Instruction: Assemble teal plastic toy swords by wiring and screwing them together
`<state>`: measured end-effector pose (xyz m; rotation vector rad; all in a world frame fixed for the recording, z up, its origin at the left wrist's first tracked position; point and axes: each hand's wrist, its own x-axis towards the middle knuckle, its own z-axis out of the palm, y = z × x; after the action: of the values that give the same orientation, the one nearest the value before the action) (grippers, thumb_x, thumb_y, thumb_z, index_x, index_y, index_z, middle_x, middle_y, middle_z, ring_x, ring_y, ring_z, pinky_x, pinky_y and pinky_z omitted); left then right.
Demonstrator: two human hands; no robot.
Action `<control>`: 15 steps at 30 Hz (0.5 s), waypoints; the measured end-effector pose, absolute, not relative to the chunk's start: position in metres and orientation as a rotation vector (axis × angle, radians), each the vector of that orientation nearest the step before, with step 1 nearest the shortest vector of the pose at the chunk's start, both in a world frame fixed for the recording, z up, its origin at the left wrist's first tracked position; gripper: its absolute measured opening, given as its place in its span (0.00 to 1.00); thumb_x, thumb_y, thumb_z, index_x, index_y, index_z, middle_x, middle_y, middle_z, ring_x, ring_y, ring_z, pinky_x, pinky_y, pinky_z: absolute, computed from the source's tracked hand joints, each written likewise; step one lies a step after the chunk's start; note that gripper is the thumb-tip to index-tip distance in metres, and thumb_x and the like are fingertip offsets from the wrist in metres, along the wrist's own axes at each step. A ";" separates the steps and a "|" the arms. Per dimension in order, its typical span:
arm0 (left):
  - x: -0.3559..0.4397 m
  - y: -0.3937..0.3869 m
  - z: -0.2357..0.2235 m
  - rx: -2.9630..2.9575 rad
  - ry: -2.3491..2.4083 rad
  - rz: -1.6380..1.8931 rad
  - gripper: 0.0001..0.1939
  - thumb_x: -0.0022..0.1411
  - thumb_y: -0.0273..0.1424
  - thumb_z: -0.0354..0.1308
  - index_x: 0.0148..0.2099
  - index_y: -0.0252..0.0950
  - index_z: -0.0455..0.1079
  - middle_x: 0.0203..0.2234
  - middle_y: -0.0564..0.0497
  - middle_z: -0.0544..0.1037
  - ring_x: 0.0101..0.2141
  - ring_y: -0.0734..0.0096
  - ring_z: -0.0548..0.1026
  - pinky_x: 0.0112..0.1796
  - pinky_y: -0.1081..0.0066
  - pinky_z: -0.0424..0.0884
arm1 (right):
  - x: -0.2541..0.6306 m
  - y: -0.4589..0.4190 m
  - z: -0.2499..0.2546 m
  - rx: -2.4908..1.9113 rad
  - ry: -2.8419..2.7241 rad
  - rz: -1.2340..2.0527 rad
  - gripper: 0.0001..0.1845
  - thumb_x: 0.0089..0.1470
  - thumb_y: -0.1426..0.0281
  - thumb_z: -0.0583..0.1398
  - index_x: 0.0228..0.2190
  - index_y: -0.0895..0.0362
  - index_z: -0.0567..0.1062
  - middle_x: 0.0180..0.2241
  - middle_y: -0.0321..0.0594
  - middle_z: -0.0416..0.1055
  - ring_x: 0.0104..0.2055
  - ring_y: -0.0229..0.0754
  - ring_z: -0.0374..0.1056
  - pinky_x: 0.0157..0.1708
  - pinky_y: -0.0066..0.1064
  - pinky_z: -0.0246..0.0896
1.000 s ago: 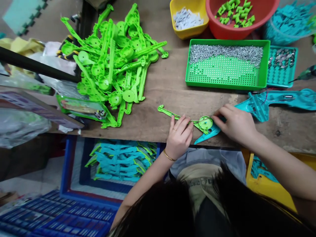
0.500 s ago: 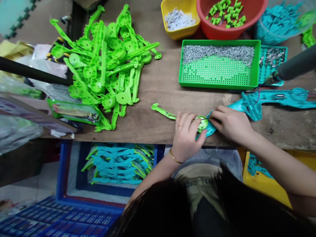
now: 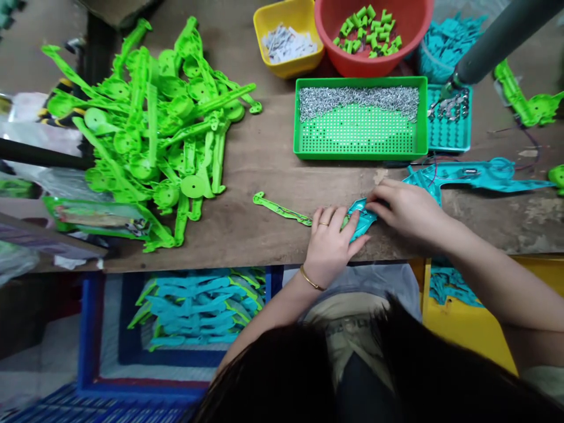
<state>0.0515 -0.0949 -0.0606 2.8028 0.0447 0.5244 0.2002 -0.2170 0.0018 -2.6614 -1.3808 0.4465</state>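
A long lime-green plastic shell [image 3: 282, 210] lies near the table's front edge, its thin arm pointing left. My left hand [image 3: 332, 241] presses its fingers and thumb over the shell's wider end and onto a teal plastic part [image 3: 362, 222] lying there. The hand hides most of where the two pieces meet. At the teal part's right edge, my right hand [image 3: 408, 208] has thumb and forefinger pinched together; its other fingers are curled. Beyond that hand lies a larger teal shell [image 3: 476, 173] with thin wires and a small metal piece.
Left lies a heap of lime-green shells [image 3: 194, 187]. Behind my hands stand a green tray of screws [image 3: 361, 155], a yellow bowl [image 3: 288, 69], a red bowl [image 3: 374, 66] and a teal tray [image 3: 449, 141]. A hanging screwdriver [image 3: 489, 50] slants in. Below is a blue crate [image 3: 90, 335].
The teal part has come over the round end of the green shell, which was visible before. My left hand has moved right onto it. The view has shifted, and the hanging screwdriver has swung in.
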 end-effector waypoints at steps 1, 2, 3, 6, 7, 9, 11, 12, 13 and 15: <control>0.052 -0.095 -0.060 2.808 0.043 0.532 0.24 0.64 0.46 0.52 0.54 0.35 0.71 0.48 0.42 0.74 0.49 0.55 0.69 0.55 0.52 0.63 | 0.198 -0.215 0.002 -2.693 -1.391 0.426 0.11 0.61 0.66 0.54 0.35 0.57 0.76 0.38 0.42 0.73 0.40 0.44 0.69 0.32 0.31 0.53; 0.052 -0.096 -0.060 2.813 0.041 0.542 0.24 0.64 0.46 0.52 0.54 0.35 0.71 0.47 0.42 0.74 0.49 0.55 0.69 0.55 0.52 0.63 | 0.195 -0.212 0.002 -2.729 -1.395 0.408 0.11 0.61 0.66 0.54 0.34 0.57 0.75 0.37 0.43 0.73 0.40 0.44 0.69 0.30 0.31 0.52; 0.052 -0.096 -0.060 2.818 0.039 0.548 0.24 0.64 0.46 0.52 0.53 0.35 0.71 0.47 0.42 0.74 0.49 0.55 0.69 0.55 0.52 0.63 | 0.193 -0.210 0.002 -2.768 -1.397 0.391 0.12 0.61 0.66 0.54 0.34 0.57 0.75 0.37 0.43 0.73 0.40 0.45 0.69 0.29 0.31 0.51; 0.053 -0.096 -0.059 2.836 0.039 0.537 0.23 0.65 0.45 0.52 0.54 0.35 0.71 0.47 0.41 0.74 0.48 0.55 0.69 0.55 0.51 0.63 | 0.188 -0.208 0.002 -2.834 -1.409 0.338 0.13 0.61 0.66 0.53 0.34 0.58 0.75 0.36 0.44 0.72 0.40 0.46 0.69 0.29 0.32 0.50; 0.053 -0.096 -0.059 2.838 0.039 0.529 0.23 0.65 0.45 0.52 0.54 0.35 0.71 0.47 0.41 0.74 0.48 0.55 0.69 0.54 0.51 0.63 | 0.189 -0.210 0.002 -2.823 -1.409 0.334 0.13 0.61 0.67 0.53 0.34 0.58 0.76 0.36 0.44 0.72 0.39 0.46 0.68 0.30 0.32 0.51; 0.053 -0.095 -0.058 2.833 0.038 0.517 0.23 0.64 0.45 0.52 0.53 0.34 0.71 0.47 0.41 0.74 0.48 0.55 0.70 0.54 0.51 0.63 | 0.193 -0.216 0.002 -2.779 -1.366 0.302 0.11 0.61 0.68 0.54 0.35 0.58 0.76 0.36 0.43 0.73 0.39 0.45 0.68 0.32 0.32 0.53; 0.054 -0.095 -0.058 2.823 0.033 0.519 0.23 0.64 0.45 0.52 0.53 0.34 0.71 0.47 0.41 0.74 0.48 0.54 0.70 0.54 0.51 0.63 | 0.200 -0.225 0.000 -2.749 -1.274 0.223 0.10 0.60 0.68 0.55 0.35 0.57 0.76 0.37 0.43 0.72 0.40 0.45 0.68 0.34 0.32 0.54; 0.054 -0.095 -0.059 2.818 0.032 0.518 0.23 0.64 0.45 0.52 0.53 0.34 0.72 0.47 0.41 0.74 0.48 0.54 0.69 0.55 0.51 0.62 | 0.203 -0.229 -0.001 -2.752 -1.228 0.178 0.10 0.60 0.68 0.55 0.36 0.57 0.76 0.37 0.43 0.72 0.41 0.45 0.68 0.35 0.32 0.54; 0.054 -0.095 -0.059 2.813 0.032 0.512 0.23 0.65 0.45 0.52 0.53 0.34 0.72 0.47 0.41 0.74 0.48 0.54 0.69 0.55 0.51 0.62 | 0.206 -0.233 -0.002 -2.765 -1.198 0.146 0.10 0.60 0.67 0.55 0.36 0.58 0.76 0.37 0.43 0.72 0.41 0.45 0.68 0.35 0.33 0.54; 0.054 -0.094 -0.059 2.802 0.038 0.497 0.23 0.65 0.44 0.52 0.53 0.34 0.71 0.48 0.40 0.74 0.49 0.54 0.69 0.56 0.50 0.61 | 0.208 -0.239 -0.005 -2.802 -1.190 0.136 0.11 0.60 0.67 0.55 0.36 0.58 0.76 0.36 0.44 0.72 0.40 0.46 0.67 0.35 0.34 0.53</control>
<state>0.0537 -0.0943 -0.0594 2.8015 0.0381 0.4967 0.2083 -0.2392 -0.0049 -2.8022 -1.1900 0.1363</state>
